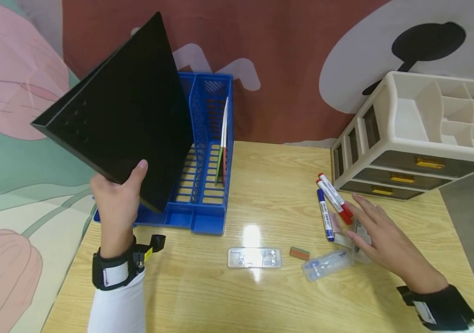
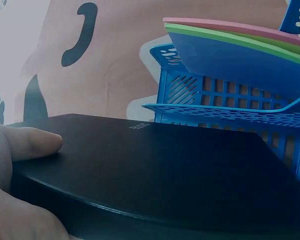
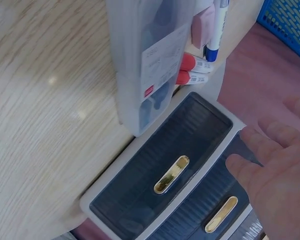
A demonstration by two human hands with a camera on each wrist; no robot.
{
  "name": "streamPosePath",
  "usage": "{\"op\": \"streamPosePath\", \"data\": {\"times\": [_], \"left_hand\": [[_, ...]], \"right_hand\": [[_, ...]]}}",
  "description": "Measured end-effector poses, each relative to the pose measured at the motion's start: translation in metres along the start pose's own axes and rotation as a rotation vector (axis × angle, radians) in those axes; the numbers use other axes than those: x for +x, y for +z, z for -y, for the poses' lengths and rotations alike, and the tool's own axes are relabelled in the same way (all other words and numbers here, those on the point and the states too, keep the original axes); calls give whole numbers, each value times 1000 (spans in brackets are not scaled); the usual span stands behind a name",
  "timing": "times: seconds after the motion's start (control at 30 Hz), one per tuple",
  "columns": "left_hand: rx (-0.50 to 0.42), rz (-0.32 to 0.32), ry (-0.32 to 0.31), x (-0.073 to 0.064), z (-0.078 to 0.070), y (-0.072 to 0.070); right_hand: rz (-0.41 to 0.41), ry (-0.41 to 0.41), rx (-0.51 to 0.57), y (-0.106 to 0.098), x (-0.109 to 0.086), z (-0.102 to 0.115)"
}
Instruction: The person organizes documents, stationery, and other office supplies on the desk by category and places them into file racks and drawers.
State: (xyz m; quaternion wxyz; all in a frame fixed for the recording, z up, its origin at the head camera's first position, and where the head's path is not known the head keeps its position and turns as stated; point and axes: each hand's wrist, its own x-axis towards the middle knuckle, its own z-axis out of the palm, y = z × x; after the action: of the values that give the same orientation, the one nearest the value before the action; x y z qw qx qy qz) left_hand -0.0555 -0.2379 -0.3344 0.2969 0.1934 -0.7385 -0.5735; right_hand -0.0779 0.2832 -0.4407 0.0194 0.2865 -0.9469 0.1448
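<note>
My left hand (image 1: 118, 203) grips a black file folder (image 1: 133, 106) by its lower edge, the thumb lying on its cover. Tilted, the folder reaches over the left part of a blue plastic file rack (image 1: 208, 224) and hides much of it. In the left wrist view the thumb (image 2: 37, 142) presses on the dark cover (image 2: 155, 170). My right hand (image 1: 387, 238), fingers extended and holding nothing, is over the right side of the table. Under and beside it are red markers (image 1: 333, 196), a blue marker (image 1: 325, 215) and a clear plastic case (image 3: 150, 65), partly hidden in the head view.
A beige drawer organizer (image 1: 391, 152) with dark drawers stands at the back right. Thin colored folders (image 1: 223, 138) lean in the rack's right slot. Toward the front lie two clear boxes (image 1: 237, 258) (image 1: 328, 264) and a small orange-green eraser (image 1: 299, 253). A patterned cloth (image 1: 287, 60) hangs behind.
</note>
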Motion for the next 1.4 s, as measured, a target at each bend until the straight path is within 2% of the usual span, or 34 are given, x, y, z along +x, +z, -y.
{"op": "streamPosePath", "data": {"times": [0.23, 0.5, 0.83, 1.1, 1.4], "left_hand": [[-5, 8, 26, 2, 0, 8], [5, 6, 82, 10, 4, 17], [-59, 24, 152, 16, 16, 30], [-100, 57, 158, 15, 29, 39], [-80, 77, 106, 9, 42, 46]], "right_hand": [[-7, -6, -46, 3, -3, -3], [-58, -8, -60, 13, -7, -7], [-83, 36, -27, 26, -14, -4], [-107, 71, 13, 28, -20, -3], [-121, 110, 22, 28, -21, -1]]}}
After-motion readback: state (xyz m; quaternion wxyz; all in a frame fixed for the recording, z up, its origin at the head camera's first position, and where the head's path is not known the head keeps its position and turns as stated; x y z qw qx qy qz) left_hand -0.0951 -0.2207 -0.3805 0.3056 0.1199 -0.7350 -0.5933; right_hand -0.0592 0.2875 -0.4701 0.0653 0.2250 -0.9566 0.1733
